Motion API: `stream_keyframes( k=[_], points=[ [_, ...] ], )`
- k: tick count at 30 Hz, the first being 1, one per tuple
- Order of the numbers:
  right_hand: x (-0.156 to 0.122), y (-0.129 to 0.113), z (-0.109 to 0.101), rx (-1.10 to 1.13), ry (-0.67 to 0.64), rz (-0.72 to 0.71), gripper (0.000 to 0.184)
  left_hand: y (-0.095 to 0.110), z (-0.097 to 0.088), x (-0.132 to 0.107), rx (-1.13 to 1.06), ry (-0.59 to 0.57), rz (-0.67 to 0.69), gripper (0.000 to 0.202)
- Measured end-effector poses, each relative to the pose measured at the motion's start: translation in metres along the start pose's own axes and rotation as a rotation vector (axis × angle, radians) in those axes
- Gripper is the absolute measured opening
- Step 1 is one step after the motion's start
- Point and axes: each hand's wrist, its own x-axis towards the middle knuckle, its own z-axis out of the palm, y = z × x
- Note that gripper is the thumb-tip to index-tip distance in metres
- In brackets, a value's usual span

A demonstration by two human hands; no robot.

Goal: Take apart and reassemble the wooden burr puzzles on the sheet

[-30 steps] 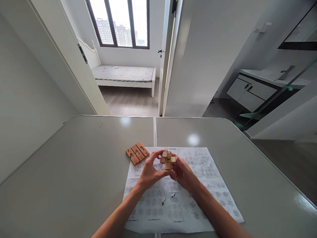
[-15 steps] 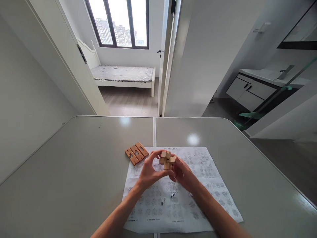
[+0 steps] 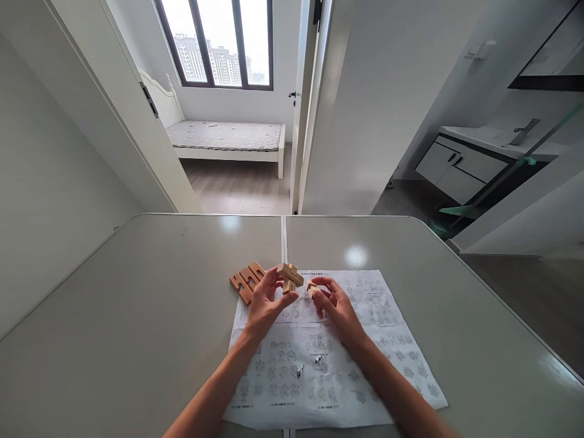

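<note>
My left hand (image 3: 265, 306) grips a light wooden burr puzzle (image 3: 290, 277), several interlocked bars held up above the sheet between thumb and fingers. Just to the right, my right hand (image 3: 335, 307) pinches a small wooden puzzle piece (image 3: 312, 289), apart from the rest of the puzzle. Its full shape is partly covered by my fingers. Under both hands lies a large white paper sheet (image 3: 314, 398) printed with rows of small puzzle diagrams. Behind my left hand a reddish-brown wooden puzzle of slotted plates (image 3: 246, 281) rests at the sheet's upper left corner, partly hidden.
Two small dark-and-white bits (image 3: 300, 371) lie on the sheet near its lower middle. The grey table (image 3: 137, 328) has a seam down its centre and rounded far corners. Beyond it are a doorway with a bed (image 3: 228, 135) and a sink cabinet (image 3: 465, 164) at right.
One piece has come out of the burr puzzle into my right hand. My left hand has shifted left and slightly up with the main part, which has turned.
</note>
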Motion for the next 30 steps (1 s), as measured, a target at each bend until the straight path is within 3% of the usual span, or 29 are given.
stream_keyframes(
  k=[5,11,15,21,30],
  points=[
    [0.001,0.006,-0.002,-0.531,0.172,-0.273,0.043,0.002,0.002,-0.001,0.041,-0.006,-0.027,0.071],
    [0.001,0.016,-0.003,-0.797,0.131,-0.405,0.042,-0.001,0.003,0.0,0.065,-0.014,-0.025,0.065],
    [-0.002,0.011,0.0,-0.789,0.124,-0.44,0.045,-0.004,0.004,0.0,0.06,-0.053,-0.009,0.063],
    [-0.004,0.007,0.005,-0.677,0.101,-0.524,0.028,-0.006,0.004,-0.001,0.084,-0.141,-0.005,0.068],
    [-0.004,-0.003,0.007,-0.499,0.038,-0.444,0.014,-0.009,0.004,-0.002,0.16,-0.218,0.002,0.066]
  ],
)
